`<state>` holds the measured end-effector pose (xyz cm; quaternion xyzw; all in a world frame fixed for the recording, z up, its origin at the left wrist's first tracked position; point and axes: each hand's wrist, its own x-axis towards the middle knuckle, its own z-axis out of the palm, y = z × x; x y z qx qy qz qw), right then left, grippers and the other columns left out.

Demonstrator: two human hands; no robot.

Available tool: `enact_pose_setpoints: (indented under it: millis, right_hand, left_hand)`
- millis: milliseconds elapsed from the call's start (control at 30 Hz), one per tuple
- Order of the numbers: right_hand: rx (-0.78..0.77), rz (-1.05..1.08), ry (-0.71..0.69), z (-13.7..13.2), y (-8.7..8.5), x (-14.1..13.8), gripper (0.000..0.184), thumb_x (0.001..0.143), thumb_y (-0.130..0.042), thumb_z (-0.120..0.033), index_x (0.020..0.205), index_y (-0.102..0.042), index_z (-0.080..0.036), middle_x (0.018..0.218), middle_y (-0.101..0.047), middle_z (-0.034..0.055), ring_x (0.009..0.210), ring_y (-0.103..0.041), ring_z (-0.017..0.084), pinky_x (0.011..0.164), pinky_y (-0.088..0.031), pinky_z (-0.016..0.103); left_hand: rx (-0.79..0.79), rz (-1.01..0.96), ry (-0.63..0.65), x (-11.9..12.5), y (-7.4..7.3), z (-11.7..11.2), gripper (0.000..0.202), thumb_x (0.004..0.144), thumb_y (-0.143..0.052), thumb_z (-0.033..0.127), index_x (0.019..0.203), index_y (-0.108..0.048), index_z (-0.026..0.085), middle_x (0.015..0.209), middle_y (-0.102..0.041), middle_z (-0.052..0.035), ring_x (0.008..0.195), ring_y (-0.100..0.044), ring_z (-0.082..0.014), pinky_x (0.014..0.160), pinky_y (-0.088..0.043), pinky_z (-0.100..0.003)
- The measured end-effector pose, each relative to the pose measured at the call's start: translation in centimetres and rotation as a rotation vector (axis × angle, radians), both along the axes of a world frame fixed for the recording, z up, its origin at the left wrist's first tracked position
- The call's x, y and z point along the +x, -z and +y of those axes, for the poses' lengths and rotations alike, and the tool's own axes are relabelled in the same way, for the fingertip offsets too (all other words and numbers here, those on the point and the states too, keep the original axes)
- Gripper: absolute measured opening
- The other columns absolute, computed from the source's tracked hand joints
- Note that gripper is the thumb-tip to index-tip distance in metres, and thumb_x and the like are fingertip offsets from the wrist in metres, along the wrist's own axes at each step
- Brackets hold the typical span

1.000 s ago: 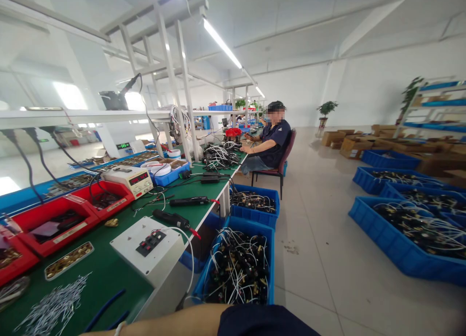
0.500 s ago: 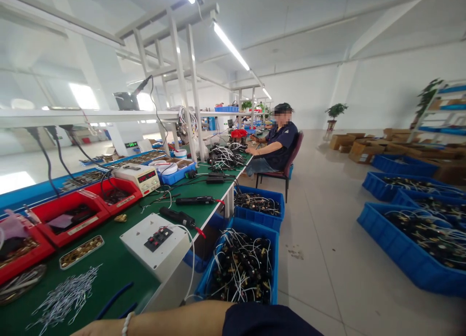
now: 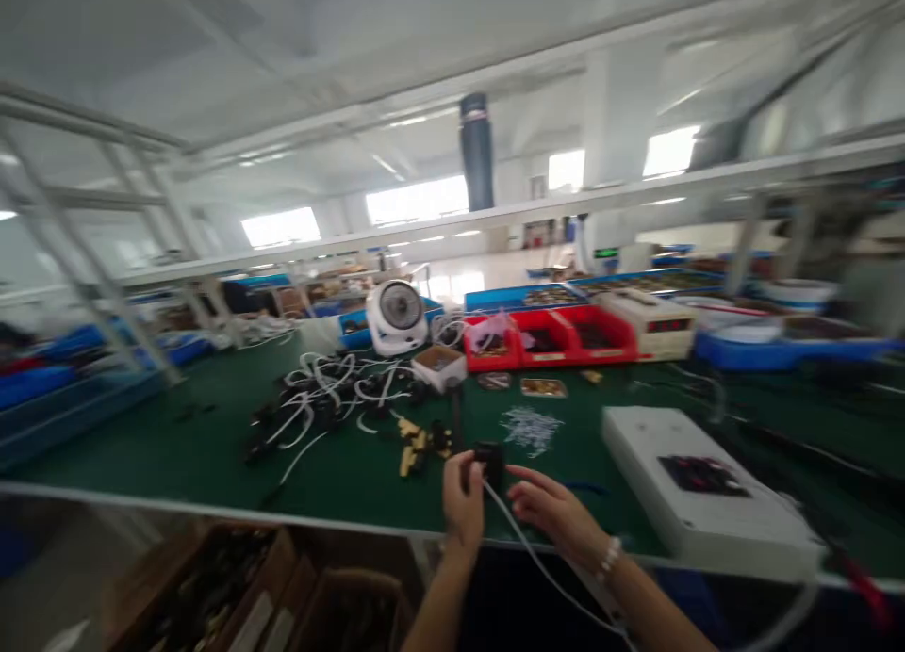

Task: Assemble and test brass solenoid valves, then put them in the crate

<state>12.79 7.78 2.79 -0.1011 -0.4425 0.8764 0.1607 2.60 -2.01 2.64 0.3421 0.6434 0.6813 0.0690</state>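
Note:
My left hand (image 3: 463, 501) grips a small black block with a white cable (image 3: 489, 462) between thumb and fingers, above the front of the green table (image 3: 396, 499). From the block the white cable runs down past my right forearm. My right hand (image 3: 555, 509), with a white bead bracelet at the wrist, is just right of the block. Its fingers are apart and the index fingertip reaches the block's side; whether it touches is blurred. Beyond my hands lie brass-coloured fittings (image 3: 411, 445) and a heap of thin metal wire pieces (image 3: 532, 430).
Black parts with white cables (image 3: 332, 388) are piled on the left. At the back stand a white fan (image 3: 397, 317), red bins (image 3: 541, 341) and a power supply (image 3: 654, 327). A white switch box (image 3: 699, 482) is to my right. Cardboard boxes (image 3: 283, 577) sit below the table edge.
The view has swung left from the aisle and a seated co-worker to the table in front. Both my hands now show, the left one with the black block; before, only one outstretched arm was visible.

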Motion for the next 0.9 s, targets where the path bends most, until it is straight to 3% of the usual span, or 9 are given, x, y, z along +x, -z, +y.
enact_pose_setpoints:
  millis: [67,133,367,700,800,833,900]
  right_hand:
    - [0.006,-0.089,0.078,0.7,0.3,-0.2,0.043,0.061,-0.093,-0.036,0.099,-0.078,-0.023,0.082,-0.075,0.0039,0.067,-0.067,0.011,0.069,-0.056,0.021]
    - [0.021,-0.162,0.097,0.9,0.0,0.2,0.047,0.057,-0.095,-0.037,0.099,-0.079,-0.023,0.084,-0.076,0.0065,0.070,-0.068,0.013,0.070,-0.058,0.023]
    - [0.049,-0.241,0.123,0.0,-1.5,0.5,0.050,0.050,-0.098,-0.037,0.095,-0.080,-0.023,0.083,-0.076,0.0070,0.070,-0.069,0.015,0.069,-0.060,0.022]
    - [0.027,-0.233,0.141,0.2,-1.2,0.7,0.061,0.055,-0.097,-0.033,0.110,-0.072,-0.021,0.087,-0.076,0.0070,0.071,-0.069,0.015,0.071,-0.061,0.025]
    - [0.033,-0.229,0.151,-0.1,-1.6,0.7,0.067,0.053,-0.098,-0.034,0.112,-0.069,-0.019,0.086,-0.076,0.0069,0.070,-0.069,0.015,0.069,-0.060,0.024]
    - [0.034,-0.230,0.150,-0.2,-1.7,0.8,0.068,0.053,-0.098,-0.034,0.112,-0.068,-0.018,0.085,-0.076,0.0068,0.070,-0.069,0.015,0.069,-0.060,0.024]
    - [0.036,-0.236,0.140,-0.4,-1.8,0.9,0.072,0.052,-0.098,-0.035,0.114,-0.067,-0.018,0.084,-0.076,0.0066,0.070,-0.068,0.015,0.069,-0.060,0.025]
  left_hand:
    - [-0.007,0.010,-0.155,-1.7,0.6,-1.2,0.029,0.095,-0.059,0.039,0.110,-0.062,0.015,0.112,-0.064,-0.0085,0.104,-0.062,-0.0227,0.094,-0.052,-0.046]
    - [-0.011,0.014,-0.209,-1.8,1.0,-1.1,0.025,0.095,-0.057,0.035,0.106,-0.063,0.014,0.107,-0.065,-0.0081,0.103,-0.062,-0.0220,0.095,-0.050,-0.045]
    - [-0.018,-0.004,-0.201,-1.1,1.1,-0.5,0.023,0.092,-0.050,0.030,0.106,-0.062,0.016,0.107,-0.066,-0.0112,0.102,-0.062,-0.0222,0.095,-0.050,-0.040]
    - [-0.062,-0.017,-0.210,-0.4,0.9,-0.5,0.032,0.089,-0.051,0.022,0.118,-0.062,0.014,0.125,-0.062,-0.0146,0.120,-0.057,-0.0257,0.110,-0.042,-0.044]
    - [-0.061,-0.037,-0.200,-1.9,-1.9,-0.7,0.037,0.089,-0.054,0.020,0.125,-0.059,0.014,0.113,-0.065,-0.0119,0.100,-0.065,-0.0206,0.096,-0.052,-0.039]
    - [-0.054,-0.042,-0.201,-3.2,-3.6,-1.0,0.037,0.090,-0.055,0.021,0.127,-0.057,0.014,0.105,-0.066,-0.0093,0.089,-0.065,-0.0179,0.088,-0.055,-0.036]
    - [-0.029,-0.049,-0.267,-6.8,-8.2,-2.4,0.034,0.095,-0.056,0.029,0.126,-0.055,0.014,0.100,-0.065,-0.0069,0.085,-0.064,-0.0177,0.083,-0.056,-0.038]
